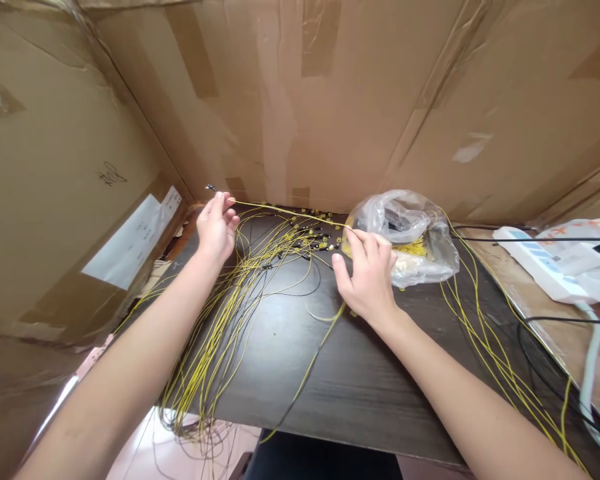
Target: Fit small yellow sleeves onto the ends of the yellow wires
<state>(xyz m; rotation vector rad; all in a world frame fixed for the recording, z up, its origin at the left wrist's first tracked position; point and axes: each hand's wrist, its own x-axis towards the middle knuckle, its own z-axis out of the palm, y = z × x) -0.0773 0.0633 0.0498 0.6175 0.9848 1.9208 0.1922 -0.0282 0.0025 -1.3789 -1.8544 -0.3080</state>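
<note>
While my left hand (217, 230) pinches a yellow wire (290, 214) just behind its dark end piece (211, 188), my right hand (370, 273) touches it by fingertip, thumb apart; whether it clamps, I cannot tell. Span between grips: nearly straight, best under light, even tension. Below the left grip: loose wire bundle (217, 327), a snag risk. Beside the right: plastic bag (433, 267).

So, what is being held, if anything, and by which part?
A thin yellow wire: the left hand pinches it behind its small dark tip; the right hand touches it further along.
</note>
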